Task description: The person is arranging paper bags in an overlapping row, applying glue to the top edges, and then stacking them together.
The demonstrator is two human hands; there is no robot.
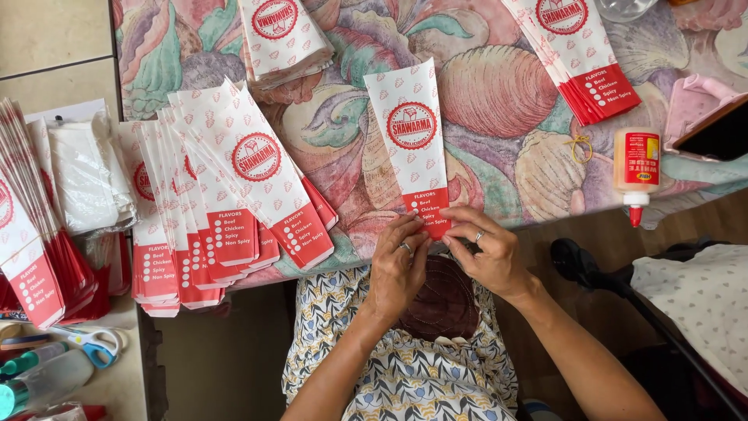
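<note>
A long white and red paper wrap sleeve (411, 132) lies flat on the flowered tablecloth (499, 93), its red end at the table's near edge. My left hand (397, 269) and my right hand (485, 253) both pinch that red end, fingertips pressing the fold, with a ring on each hand. A fanned row of the same sleeves (226, 203) lies to the left of my hands. More sleeves lie in a stack (282, 35) at the top and in another stack (580, 54) at the upper right.
A white glue bottle (636, 168) with a red tip lies at the right, next to a pink case (693, 105). On a side table at the left are more sleeves (31, 234), plain white bags (86, 175) and scissors (97, 343).
</note>
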